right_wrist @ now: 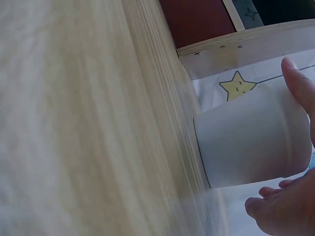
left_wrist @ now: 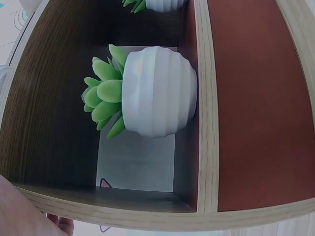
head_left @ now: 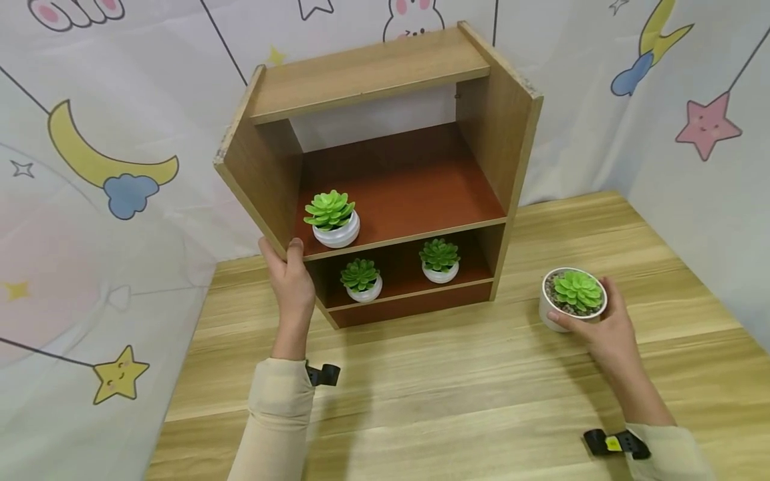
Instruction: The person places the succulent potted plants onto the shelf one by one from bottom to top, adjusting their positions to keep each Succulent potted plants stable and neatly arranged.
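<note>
A wooden shelf unit stands on the table, and my left hand grips the front edge of its left side panel, thumb on the inner face. Just above that hand, a potted succulent sits at the left of the middle board. Two more, a left succulent and a right succulent, occupy the low compartment. Right of the shelf, a larger white-potted succulent is held by my right hand, its thumb at the near rim and fingers round the far side. The right wrist view shows its smooth pot close to the tabletop.
The wood-grain table extends in front of the shelf and to its right. A cloth backdrop printed with moons and stars hangs behind and at the left. More backdrop cloth borders the table's right side.
</note>
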Available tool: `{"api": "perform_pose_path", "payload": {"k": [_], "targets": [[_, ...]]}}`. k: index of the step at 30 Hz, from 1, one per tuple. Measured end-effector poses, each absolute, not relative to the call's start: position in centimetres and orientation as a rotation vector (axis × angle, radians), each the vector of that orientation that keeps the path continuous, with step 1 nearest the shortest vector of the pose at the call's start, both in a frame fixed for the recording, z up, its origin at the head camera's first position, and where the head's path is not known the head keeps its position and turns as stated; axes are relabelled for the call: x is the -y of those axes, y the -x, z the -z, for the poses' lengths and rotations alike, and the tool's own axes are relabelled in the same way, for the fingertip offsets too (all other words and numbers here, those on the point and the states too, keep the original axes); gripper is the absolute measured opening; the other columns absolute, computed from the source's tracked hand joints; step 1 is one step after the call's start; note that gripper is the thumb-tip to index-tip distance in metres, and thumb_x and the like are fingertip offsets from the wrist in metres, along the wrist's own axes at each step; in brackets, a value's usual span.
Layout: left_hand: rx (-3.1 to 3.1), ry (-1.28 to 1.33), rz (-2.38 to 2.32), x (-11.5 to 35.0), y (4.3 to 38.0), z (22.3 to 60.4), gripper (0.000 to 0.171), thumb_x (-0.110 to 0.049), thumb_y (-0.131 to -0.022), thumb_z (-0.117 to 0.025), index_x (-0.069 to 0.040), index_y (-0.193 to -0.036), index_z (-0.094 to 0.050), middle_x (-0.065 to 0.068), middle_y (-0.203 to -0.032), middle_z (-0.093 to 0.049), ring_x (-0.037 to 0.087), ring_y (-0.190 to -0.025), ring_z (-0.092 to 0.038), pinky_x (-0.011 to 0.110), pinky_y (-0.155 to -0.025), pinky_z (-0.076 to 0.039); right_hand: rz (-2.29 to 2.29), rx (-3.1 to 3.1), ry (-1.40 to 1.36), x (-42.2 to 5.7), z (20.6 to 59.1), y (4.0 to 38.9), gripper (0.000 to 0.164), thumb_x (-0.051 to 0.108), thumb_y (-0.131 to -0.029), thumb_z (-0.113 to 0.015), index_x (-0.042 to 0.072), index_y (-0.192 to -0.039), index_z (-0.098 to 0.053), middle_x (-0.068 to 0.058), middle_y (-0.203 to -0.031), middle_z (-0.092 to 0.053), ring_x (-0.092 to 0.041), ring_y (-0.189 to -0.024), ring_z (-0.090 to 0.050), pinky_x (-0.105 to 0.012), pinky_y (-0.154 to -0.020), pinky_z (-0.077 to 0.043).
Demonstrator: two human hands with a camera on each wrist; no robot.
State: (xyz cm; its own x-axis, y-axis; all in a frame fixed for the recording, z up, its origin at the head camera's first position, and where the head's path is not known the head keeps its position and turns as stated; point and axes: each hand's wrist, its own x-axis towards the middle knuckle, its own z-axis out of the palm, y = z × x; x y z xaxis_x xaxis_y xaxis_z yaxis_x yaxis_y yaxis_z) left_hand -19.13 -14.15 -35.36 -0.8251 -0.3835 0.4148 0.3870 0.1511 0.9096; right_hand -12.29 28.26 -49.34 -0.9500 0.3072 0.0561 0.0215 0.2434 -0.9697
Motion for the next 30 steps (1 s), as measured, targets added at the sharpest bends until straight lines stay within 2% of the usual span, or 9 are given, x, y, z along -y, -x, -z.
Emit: {"api": "perform_pose_path", "payload": {"k": [5,8,17,21,24,30], "targets": [[1.849,-0.007,1.735,14.4,19.3,35.6,0.039,-0.007,-0.095,-0.043,0.007,-0.131,-0.036,0.023,-0.13,-0.046,0.025,-0.12,-0.044,0.036,-0.102,-0.032,-1.781,2.311,0.313,-28.3,49.3,12.5,0.103,0.014,-0.077,-0.087,0.019,-0.155,-0.021,-0.021,-0.148,-0.032,-0.031,-0.134,-0.03,-0.044,-0.112,-0.022],[1.852,-0.02,1.73,15.1,20.1,36.6,0.04,-0.009,-0.096,-0.043,0.005,-0.132,-0.036,0.021,-0.132,-0.046,0.025,-0.121,-0.043,0.036,-0.102,-0.032,-1.789,2.328,0.307,-28.3,49.4,12.6,0.105,0.015,-0.076,-0.087,0.022,-0.156,-0.02,-0.022,-0.15,-0.03,-0.034,-0.135,-0.029,-0.051,-0.111,-0.02],[1.839,-0.014,1.734,15.6,21.1,37.6,0.039,-0.009,-0.096,-0.045,0.004,-0.131,-0.037,0.02,-0.131,-0.047,0.024,-0.119,-0.044,0.036,-0.101,-0.033,-1.805,2.308,0.326,-28.4,49.7,12.5,0.1,0.014,-0.076,-0.087,0.026,-0.155,-0.027,-0.016,-0.149,-0.034,-0.029,-0.134,-0.031,-0.048,-0.112,-0.021],[1.84,-0.01,1.739,15.2,20.6,36.9,0.038,-0.009,-0.096,-0.044,0.003,-0.131,-0.038,0.02,-0.13,-0.047,0.024,-0.119,-0.045,0.036,-0.101,-0.033,-1.793,2.303,0.35,-28.3,49.9,12.4,0.097,0.014,-0.077,-0.086,0.023,-0.155,-0.029,-0.014,-0.148,-0.037,-0.024,-0.133,-0.034,-0.038,-0.111,-0.025],[1.839,0.004,1.738,15.2,20.6,37.0,0.038,-0.011,-0.096,-0.045,0.002,-0.131,-0.038,0.017,-0.13,-0.048,0.023,-0.119,-0.045,0.035,-0.101,-0.033,-1.778,2.3,0.368,-28.2,50.0,12.3,0.096,0.014,-0.077,-0.086,0.02,-0.154,-0.029,-0.013,-0.146,-0.038,-0.021,-0.133,-0.035,-0.034,-0.11,-0.026],[1.853,0.002,1.703,15.6,21.2,38.1,0.038,-0.015,-0.096,-0.047,0.0,-0.13,-0.04,0.014,-0.125,-0.051,0.02,-0.115,-0.048,0.035,-0.099,-0.035,-1.749,2.325,0.378,-28.2,50.2,12.0,0.098,0.017,-0.077,-0.086,0.017,-0.155,-0.027,-0.019,-0.15,-0.035,-0.027,-0.135,-0.032,-0.044,-0.112,-0.021]]}}
